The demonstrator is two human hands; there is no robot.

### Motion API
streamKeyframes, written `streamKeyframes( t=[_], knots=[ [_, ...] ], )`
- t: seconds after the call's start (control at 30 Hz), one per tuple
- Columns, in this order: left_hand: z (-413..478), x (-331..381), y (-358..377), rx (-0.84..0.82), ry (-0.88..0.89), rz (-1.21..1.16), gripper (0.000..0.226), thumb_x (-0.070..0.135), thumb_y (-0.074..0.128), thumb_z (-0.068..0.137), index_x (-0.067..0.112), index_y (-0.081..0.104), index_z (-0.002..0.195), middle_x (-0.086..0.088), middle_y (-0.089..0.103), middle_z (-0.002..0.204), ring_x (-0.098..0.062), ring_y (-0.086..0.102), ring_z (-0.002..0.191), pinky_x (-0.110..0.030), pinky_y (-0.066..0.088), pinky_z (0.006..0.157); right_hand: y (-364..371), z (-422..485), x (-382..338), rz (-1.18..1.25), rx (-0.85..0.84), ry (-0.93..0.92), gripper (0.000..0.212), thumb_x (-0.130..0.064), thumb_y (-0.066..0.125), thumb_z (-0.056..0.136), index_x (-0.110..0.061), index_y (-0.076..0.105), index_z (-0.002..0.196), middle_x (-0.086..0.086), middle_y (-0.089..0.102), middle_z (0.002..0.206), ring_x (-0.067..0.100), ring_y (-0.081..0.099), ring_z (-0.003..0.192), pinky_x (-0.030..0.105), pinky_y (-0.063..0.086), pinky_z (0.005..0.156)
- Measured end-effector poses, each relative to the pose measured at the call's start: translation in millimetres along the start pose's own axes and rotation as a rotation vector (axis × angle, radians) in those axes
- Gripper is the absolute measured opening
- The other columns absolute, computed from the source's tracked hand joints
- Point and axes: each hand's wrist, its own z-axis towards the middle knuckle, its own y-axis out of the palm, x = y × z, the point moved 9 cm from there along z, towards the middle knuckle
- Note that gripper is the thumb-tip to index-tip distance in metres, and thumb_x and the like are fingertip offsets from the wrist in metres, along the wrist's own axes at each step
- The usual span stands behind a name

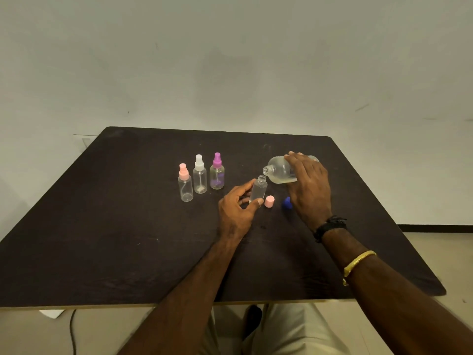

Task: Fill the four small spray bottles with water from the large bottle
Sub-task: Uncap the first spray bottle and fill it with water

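My right hand (pixel 308 185) grips the large clear bottle (pixel 279 171), tipped on its side with its open mouth just above the neck of a small uncapped bottle (pixel 258 189). My left hand (pixel 236 210) holds that small bottle upright on the table, thumb and fingers around its lower part. Water lies low in the large bottle. Three capped spray bottles stand to the left: pink-topped (pixel 185 183), white-topped (pixel 199 175) and purple-topped (pixel 217 172).
A pink cap (pixel 269 201) and a blue cap (pixel 287 202) lie on the dark table (pixel 128 239) between my hands. A pale wall is behind the table. My legs and a cable show below the near edge.
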Motion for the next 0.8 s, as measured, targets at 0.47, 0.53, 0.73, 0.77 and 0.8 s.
streamKeyframes(
  t=[0.47, 0.53, 0.73, 0.77, 0.8],
  knots=[
    [-0.9, -4.2, -2.6, 0.031, -0.038, -0.046, 0.053, 0.009, 0.079, 0.084, 0.016, 0.064, 0.134, 0.003, 0.072, 0.117, -0.007, 0.069, 0.105, -0.030, 0.060, 0.090, 21.7, 5.3, 24.3, 0.369, -0.063, 0.417, 0.079, -0.035, 0.081, 0.084, -0.017, 0.040, 0.149, 0.003, 0.054, 0.147, 0.021, 0.053, 0.133, 0.045, 0.052, 0.107],
    [-0.6, -5.7, -2.4, 0.032, -0.043, -0.044, 0.053, 0.010, 0.079, 0.084, 0.016, 0.064, 0.134, 0.003, 0.072, 0.118, -0.007, 0.069, 0.105, -0.030, 0.060, 0.090, 24.2, 4.9, 23.6, 0.411, -0.063, 0.451, 0.077, -0.034, 0.082, 0.084, -0.019, 0.041, 0.148, 0.001, 0.056, 0.144, 0.019, 0.055, 0.129, 0.041, 0.053, 0.104],
    [0.1, -6.6, -1.7, 0.033, -0.056, -0.055, 0.052, 0.009, 0.079, 0.084, 0.017, 0.065, 0.133, 0.006, 0.071, 0.116, -0.006, 0.069, 0.105, -0.024, 0.059, 0.088, 32.9, 0.3, 24.0, 0.456, -0.066, 0.519, 0.073, -0.032, 0.081, 0.084, -0.022, 0.043, 0.146, -0.001, 0.059, 0.141, 0.016, 0.058, 0.124, 0.038, 0.055, 0.102],
    [0.2, -6.2, -1.6, 0.031, -0.058, -0.054, 0.052, 0.009, 0.079, 0.084, 0.018, 0.065, 0.133, 0.007, 0.071, 0.116, -0.004, 0.068, 0.105, -0.023, 0.059, 0.088, 34.8, -0.8, 24.6, 0.467, -0.071, 0.530, 0.073, -0.032, 0.081, 0.085, -0.023, 0.042, 0.146, -0.001, 0.058, 0.142, 0.016, 0.057, 0.125, 0.038, 0.054, 0.103],
    [0.1, -5.6, -1.7, 0.030, -0.059, -0.054, 0.052, 0.009, 0.079, 0.084, 0.018, 0.065, 0.133, 0.008, 0.070, 0.116, -0.003, 0.068, 0.105, -0.021, 0.058, 0.088, 36.8, -2.2, 25.4, 0.480, -0.073, 0.542, 0.073, -0.032, 0.080, 0.085, -0.023, 0.042, 0.146, -0.001, 0.058, 0.143, 0.016, 0.057, 0.127, 0.039, 0.054, 0.103]
  ],
)
